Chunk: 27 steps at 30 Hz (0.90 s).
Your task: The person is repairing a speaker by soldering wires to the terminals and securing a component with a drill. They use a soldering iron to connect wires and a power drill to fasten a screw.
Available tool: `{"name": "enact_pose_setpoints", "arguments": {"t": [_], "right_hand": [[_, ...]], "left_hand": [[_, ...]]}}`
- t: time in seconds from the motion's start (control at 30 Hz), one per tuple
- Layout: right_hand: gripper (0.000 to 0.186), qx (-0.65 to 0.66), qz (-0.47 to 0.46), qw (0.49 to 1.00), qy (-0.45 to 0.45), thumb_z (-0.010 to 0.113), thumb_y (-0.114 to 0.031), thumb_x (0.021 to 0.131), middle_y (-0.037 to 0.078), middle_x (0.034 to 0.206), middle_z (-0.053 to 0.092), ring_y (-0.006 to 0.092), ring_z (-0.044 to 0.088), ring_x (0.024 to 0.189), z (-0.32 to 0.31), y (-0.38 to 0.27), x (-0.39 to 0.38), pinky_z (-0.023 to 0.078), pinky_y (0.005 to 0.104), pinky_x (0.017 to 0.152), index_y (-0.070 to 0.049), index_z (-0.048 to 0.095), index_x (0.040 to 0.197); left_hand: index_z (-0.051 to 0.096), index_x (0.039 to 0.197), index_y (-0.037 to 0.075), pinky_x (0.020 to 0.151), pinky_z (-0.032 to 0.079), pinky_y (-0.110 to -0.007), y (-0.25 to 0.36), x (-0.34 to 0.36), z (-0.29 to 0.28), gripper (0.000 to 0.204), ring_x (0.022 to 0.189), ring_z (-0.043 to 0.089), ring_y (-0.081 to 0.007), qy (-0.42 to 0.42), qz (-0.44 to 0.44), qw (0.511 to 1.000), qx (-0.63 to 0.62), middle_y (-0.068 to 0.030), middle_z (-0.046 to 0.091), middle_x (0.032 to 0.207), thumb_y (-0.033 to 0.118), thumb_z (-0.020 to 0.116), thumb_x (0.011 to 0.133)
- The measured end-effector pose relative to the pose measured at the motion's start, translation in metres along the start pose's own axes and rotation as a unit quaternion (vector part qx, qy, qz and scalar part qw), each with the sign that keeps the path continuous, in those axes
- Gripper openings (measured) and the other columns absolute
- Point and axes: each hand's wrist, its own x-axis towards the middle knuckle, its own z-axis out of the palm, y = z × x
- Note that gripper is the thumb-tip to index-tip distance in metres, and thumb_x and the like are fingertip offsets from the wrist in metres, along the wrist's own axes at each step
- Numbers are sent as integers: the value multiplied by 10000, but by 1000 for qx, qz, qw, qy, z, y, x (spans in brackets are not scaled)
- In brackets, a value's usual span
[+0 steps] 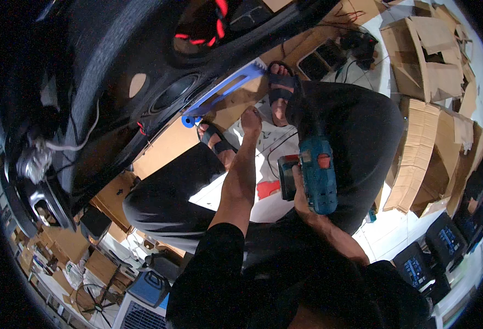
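Observation:
My right hand (300, 193) is wrapped round the handle of a teal cordless drill (319, 170) with a red switch and a dark battery pack. The drill's front points away from me, over my right leg, and its dark tip blends into the trousers. My left hand (251, 120) is closed between my sandalled feet, low over the cardboard and floor. Whatever its fingers hold, if anything, is too small to tell. Ahead of it lies a long blue slotted bar (225, 90), beside a big black panel (115, 93) with round openings and a metal latch.
Red-and-black twisted wire (219, 24) hangs in the panel's upper opening. Torn cardboard boxes (417, 159) stand at the right, near black cases (417, 266). A red object (268, 189) lies on the floor below the drill. A fan (96, 307) stands at lower left.

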Motion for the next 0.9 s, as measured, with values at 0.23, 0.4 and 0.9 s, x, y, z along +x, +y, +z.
{"name": "enact_pose_setpoints", "arguments": {"t": [0.23, 0.4, 0.9], "right_hand": [[277, 42, 23, 998, -37, 695, -188, 807, 89, 929, 661, 217, 634, 831, -9, 12, -2, 503, 338, 768, -23, 632, 1021], [291, 56, 35, 996, -55, 707, -177, 796, 93, 935, 662, 219, 639, 833, -7, 19, -8, 508, 336, 762, -21, 627, 1027], [339, 186, -6, 982, -1, 744, -144, 762, 104, 953, 666, 224, 651, 839, 6, 12, 3, 526, 331, 743, -13, 614, 1046]], "left_hand": [[559, 1063, 42, 796, 480, -475, 7, 26, 20, 269, 962, 581, -368, -41, 103, 989, 102, -183, 553, 1123, 156, 545, 820], [563, 1063, 39, 796, 490, -482, 21, 39, 18, 264, 966, 587, -371, -100, 106, 977, 159, -183, 574, 1075, 164, 537, 832], [586, 1001, 16, 794, 468, -493, 33, 37, 1, 332, 897, 602, -390, -37, 139, 985, 93, -181, 639, 928, 227, 651, 754]]}}
